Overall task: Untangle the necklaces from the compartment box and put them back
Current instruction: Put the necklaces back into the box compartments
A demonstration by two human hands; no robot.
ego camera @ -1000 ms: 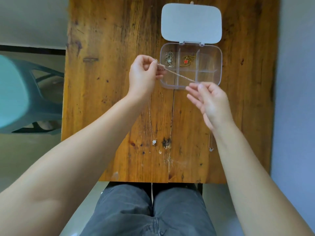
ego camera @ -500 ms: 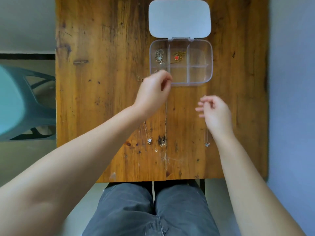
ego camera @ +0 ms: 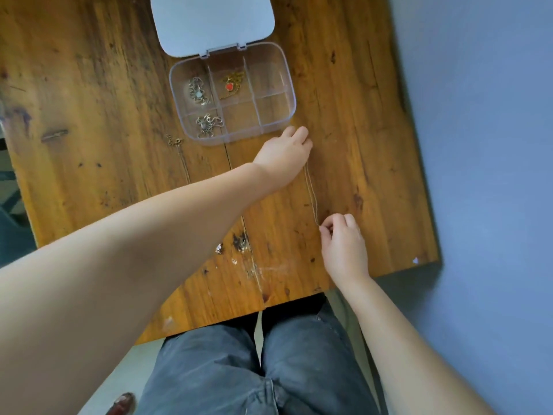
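Observation:
A clear compartment box (ego camera: 285, 74) lies open on the wooden table (ego camera: 89, 85), its white lid (ego camera: 212, 20) folded back. Three compartments hold bunched necklaces: a silver one (ego camera: 197, 91), a gold one with a red pendant (ego camera: 232, 84) and another silver one (ego camera: 209, 124). A thin gold chain (ego camera: 311, 193) lies stretched straight on the wood, right of the box. My left hand (ego camera: 284, 155) pinches its far end near the box corner. My right hand (ego camera: 344, 244) pinches its near end. A second necklace (ego camera: 179, 157) lies loose left of the box, partly under my left forearm.
A small pendant (ego camera: 219, 248) shows near the table's front, beside a dark knot. The table's right edge borders a blue-grey floor. My knees in grey trousers sit under the front edge. A dark chair is at the far left.
The camera tilted and shifted right. My left hand crossed from the box's front left to its right corner. Both hands now hold one chain pulled straight on the table.

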